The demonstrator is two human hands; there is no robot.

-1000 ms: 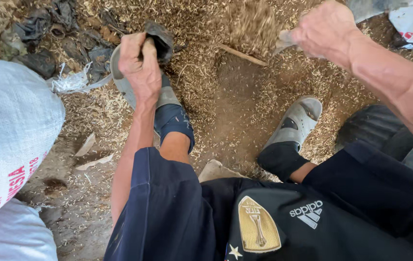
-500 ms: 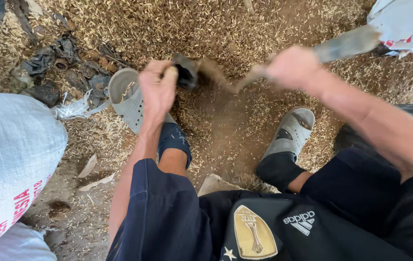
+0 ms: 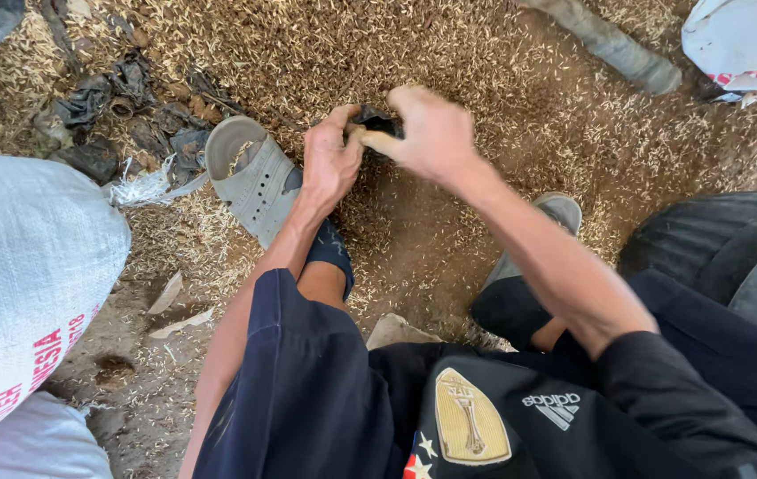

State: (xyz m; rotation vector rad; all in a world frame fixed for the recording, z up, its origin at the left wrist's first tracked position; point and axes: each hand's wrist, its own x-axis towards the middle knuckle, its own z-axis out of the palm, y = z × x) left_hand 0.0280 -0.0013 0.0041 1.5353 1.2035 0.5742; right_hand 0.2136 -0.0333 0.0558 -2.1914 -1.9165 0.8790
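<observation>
Pinching a dark scrap (image 3: 376, 121) between both hands' fingers (image 3: 343, 133) — over husks (image 3: 449, 53).

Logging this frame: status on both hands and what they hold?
Left hand and right hand together, each with a grip on a small dark object. Held above husk-strewn ground. Grey sandal beside left hand; white sack at left.

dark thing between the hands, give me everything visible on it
The dark object is small, black and crumpled-looking, perhaps rubber or cloth; the material is unclear. It is pinched between the left hand and right hand, which cover most of it. It is held just above the husk-strewn ground, ahead of the grey clog.
</observation>
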